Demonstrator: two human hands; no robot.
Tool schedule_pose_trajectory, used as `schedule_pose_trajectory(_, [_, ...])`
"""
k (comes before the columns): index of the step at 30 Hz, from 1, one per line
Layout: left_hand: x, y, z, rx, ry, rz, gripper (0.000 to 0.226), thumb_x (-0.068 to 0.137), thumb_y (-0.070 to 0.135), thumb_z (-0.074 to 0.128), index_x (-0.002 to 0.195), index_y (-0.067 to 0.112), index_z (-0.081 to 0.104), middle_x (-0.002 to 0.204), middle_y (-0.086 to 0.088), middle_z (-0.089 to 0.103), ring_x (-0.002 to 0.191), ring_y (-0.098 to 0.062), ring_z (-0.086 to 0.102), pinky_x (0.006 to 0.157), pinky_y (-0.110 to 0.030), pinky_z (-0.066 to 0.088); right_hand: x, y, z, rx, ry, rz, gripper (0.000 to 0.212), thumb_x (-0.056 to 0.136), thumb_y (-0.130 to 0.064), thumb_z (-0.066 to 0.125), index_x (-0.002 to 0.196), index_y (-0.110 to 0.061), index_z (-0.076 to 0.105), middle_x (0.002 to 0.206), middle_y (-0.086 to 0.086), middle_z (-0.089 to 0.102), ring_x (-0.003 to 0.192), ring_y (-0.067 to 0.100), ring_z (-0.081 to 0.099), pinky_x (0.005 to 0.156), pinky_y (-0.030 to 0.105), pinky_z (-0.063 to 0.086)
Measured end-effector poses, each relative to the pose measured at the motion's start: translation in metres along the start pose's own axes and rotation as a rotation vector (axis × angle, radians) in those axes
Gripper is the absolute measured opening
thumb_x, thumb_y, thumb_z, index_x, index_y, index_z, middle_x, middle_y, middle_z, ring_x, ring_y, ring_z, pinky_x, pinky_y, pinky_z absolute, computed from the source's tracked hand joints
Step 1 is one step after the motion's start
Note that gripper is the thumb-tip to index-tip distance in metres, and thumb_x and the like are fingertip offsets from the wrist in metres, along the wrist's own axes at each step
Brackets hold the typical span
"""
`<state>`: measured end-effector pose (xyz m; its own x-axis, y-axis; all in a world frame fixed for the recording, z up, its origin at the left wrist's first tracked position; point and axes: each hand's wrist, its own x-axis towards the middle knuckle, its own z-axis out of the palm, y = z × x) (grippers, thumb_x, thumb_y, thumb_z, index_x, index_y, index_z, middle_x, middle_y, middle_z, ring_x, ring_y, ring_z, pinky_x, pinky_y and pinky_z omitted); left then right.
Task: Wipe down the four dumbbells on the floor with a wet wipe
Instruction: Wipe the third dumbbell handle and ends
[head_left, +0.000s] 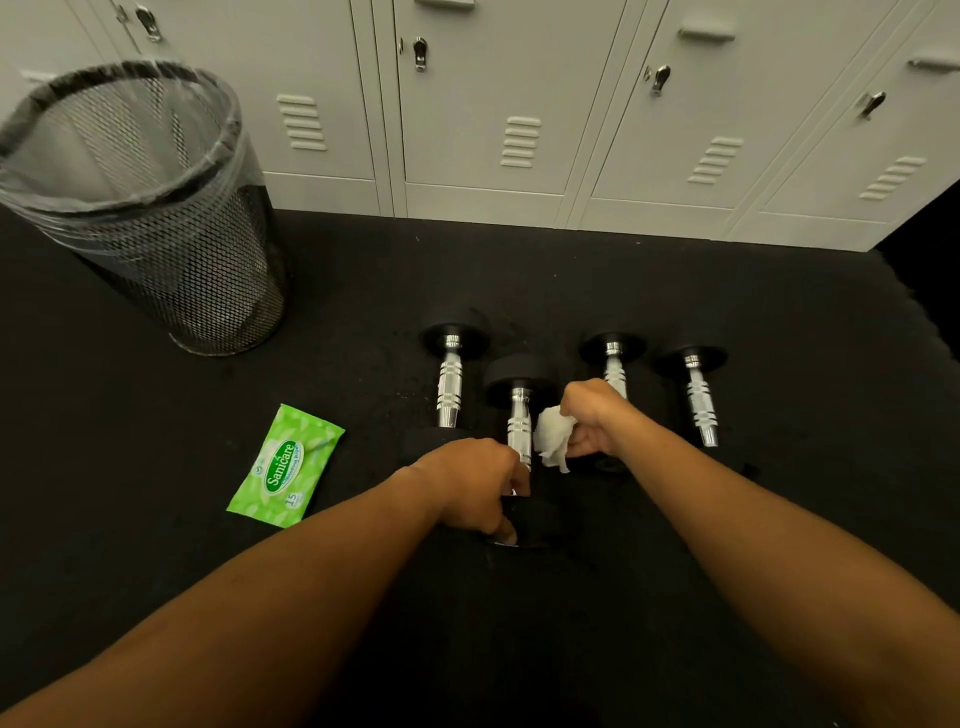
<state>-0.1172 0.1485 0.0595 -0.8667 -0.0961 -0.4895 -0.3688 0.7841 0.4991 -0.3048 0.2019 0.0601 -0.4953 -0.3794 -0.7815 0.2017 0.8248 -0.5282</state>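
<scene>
Several black dumbbells with chrome handles lie side by side on the black floor. The second from the left (519, 415) sits closer to me than the others. My left hand (475, 486) grips the near end of its handle and near weight head. My right hand (589, 421) holds a crumpled white wet wipe (551, 435) just right of that handle, close to it. The leftmost dumbbell (450, 384) and the rightmost dumbbell (698, 397) lie untouched. My right hand covers much of the third dumbbell (614, 358).
A green pack of wet wipes (285, 467) lies flat on the floor left of the dumbbells. A black mesh waste bin (156, 208) with a clear liner stands at the far left. Grey lockers (519, 104) line the wall behind.
</scene>
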Motion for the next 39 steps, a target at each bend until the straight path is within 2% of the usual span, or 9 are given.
schedule_pose_trajectory(9, [-0.013, -0.017, -0.003, 0.022, -0.016, -0.064, 0.048, 0.077, 0.031, 0.084, 0.120, 0.026, 0.064, 0.113, 0.006, 0.065, 0.096, -0.012, 0.057, 0.076, -0.029, 0.041, 0.023, 0.015, 0.049, 0.549, -0.041, -0.018, 0.037, 0.084, -0.001, 0.046, 0.117, 0.012, 0.058, 0.110, 0.031, 0.066, 0.103, 0.047, 0.066, 0.087, 0.067, 0.051])
schedule_pose_trajectory(14, [-0.020, -0.024, -0.003, 0.060, -0.013, -0.065, 0.048, 0.079, 0.029, 0.083, 0.123, 0.025, 0.064, 0.116, 0.006, 0.065, 0.104, -0.015, 0.061, 0.077, -0.029, 0.039, 0.018, 0.017, 0.063, 0.594, -0.067, -0.030, 0.037, 0.083, -0.008, 0.044, 0.103, 0.007, 0.070, 0.099, 0.028, 0.068, 0.097, 0.042, 0.067, 0.092, 0.056, 0.054])
schedule_pose_trajectory(16, [-0.021, -0.024, -0.002, 0.064, -0.019, -0.063, 0.047, 0.081, 0.029, 0.081, 0.124, 0.025, 0.064, 0.117, 0.005, 0.065, 0.106, -0.016, 0.061, 0.078, -0.029, 0.040, 0.016, 0.019, 0.054, 0.554, -0.099, -0.065, 0.025, 0.081, -0.009, 0.044, 0.090, 0.003, 0.065, 0.088, 0.022, 0.066, 0.082, 0.037, 0.067, 0.077, 0.045, 0.058])
schedule_pose_trajectory(19, [-0.021, -0.022, -0.002, 0.051, -0.022, -0.070, 0.048, 0.081, 0.029, 0.081, 0.126, 0.026, 0.063, 0.119, 0.004, 0.064, 0.108, -0.017, 0.060, 0.082, -0.031, 0.043, 0.011, 0.020, 0.041, 0.469, -0.121, -0.084, 0.012, 0.072, -0.009, 0.047, 0.069, -0.018, 0.040, 0.070, 0.007, 0.036, 0.055, 0.020, 0.037, 0.050, 0.033, 0.030])
schedule_pose_trajectory(23, [-0.022, -0.018, -0.002, 0.051, -0.036, -0.074, 0.051, 0.083, 0.028, 0.079, 0.130, 0.026, 0.061, 0.122, 0.003, 0.063, 0.111, -0.017, 0.059, 0.091, -0.035, 0.047, 0.013, 0.015, 0.046, 0.417, -0.143, -0.097, 0.006, 0.070, -0.010, 0.048, 0.076, -0.013, 0.049, 0.085, 0.017, 0.053, 0.077, 0.031, 0.054, 0.067, 0.040, 0.045])
schedule_pose_trajectory(27, [-0.023, -0.018, 0.000, 0.087, -0.022, -0.062, 0.050, 0.084, 0.030, 0.078, 0.131, 0.026, 0.060, 0.123, 0.003, 0.061, 0.112, -0.019, 0.058, 0.091, -0.036, 0.047, 0.015, 0.012, 0.065, 0.441, -0.166, -0.080, 0.027, 0.095, -0.024, 0.049, 0.089, -0.004, 0.066, 0.074, 0.016, 0.067, 0.069, 0.030, 0.066, 0.073, 0.039, 0.056])
schedule_pose_trajectory(31, [-0.021, -0.018, 0.001, 0.096, -0.014, -0.060, 0.050, 0.085, 0.030, 0.077, 0.132, 0.026, 0.060, 0.125, 0.003, 0.060, 0.113, -0.019, 0.057, 0.088, -0.033, 0.043, 0.014, 0.021, 0.069, 0.481, -0.197, -0.079, 0.038, 0.101, -0.034, 0.050, 0.113, -0.002, 0.067, 0.106, 0.022, 0.069, 0.100, 0.035, 0.067, 0.096, 0.048, 0.052])
schedule_pose_trajectory(35, [-0.021, -0.017, 0.002, 0.091, -0.016, -0.066, 0.051, 0.085, 0.031, 0.077, 0.132, 0.027, 0.060, 0.126, 0.004, 0.060, 0.115, -0.018, 0.057, 0.093, -0.036, 0.045, 0.014, 0.031, 0.053, 0.444, -0.187, -0.092, 0.031, 0.103, -0.024, 0.047, 0.112, 0.001, 0.063, 0.106, 0.023, 0.072, 0.094, 0.035, 0.072, 0.082, 0.048, 0.058])
schedule_pose_trajectory(39, [-0.021, -0.017, 0.002, 0.079, -0.019, -0.077, 0.053, 0.084, 0.032, 0.078, 0.133, 0.029, 0.060, 0.126, 0.005, 0.061, 0.114, -0.017, 0.058, 0.095, -0.038, 0.048, 0.018, 0.025, 0.050, 0.267, -0.138, -0.130, 0.033, 0.090, -0.027, 0.056, 0.107, -0.001, 0.066, 0.110, 0.027, 0.070, 0.096, 0.036, 0.070, 0.089, 0.049, 0.054])
